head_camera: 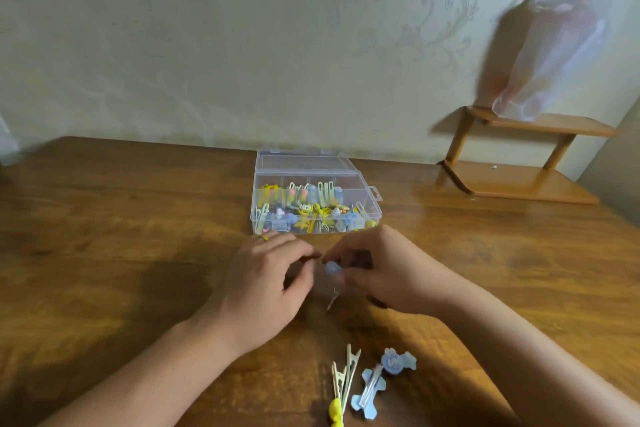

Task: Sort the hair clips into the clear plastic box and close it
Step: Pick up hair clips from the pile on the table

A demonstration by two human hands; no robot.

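Observation:
The clear plastic box (370, 202) stands open at the middle of the wooden table, its lid (301, 162) laid back toward the wall. Several yellow, blue and orange hair clips fill its left and front compartments. Just in front of it, my left hand (266, 282) and my right hand (384, 270) meet around a small blue hair clip (331, 268), whose thin metal prong hangs down between them. Near the table's front edge lie two pale yellow clips (344, 381) and two blue flower-shaped clips (369, 393) (398, 360).
A small wooden two-tier shelf (519, 163) stands at the back right of the table (104, 236), with a translucent plastic bag (550, 55) hanging on the wall above it. The patterned wall runs right behind the box.

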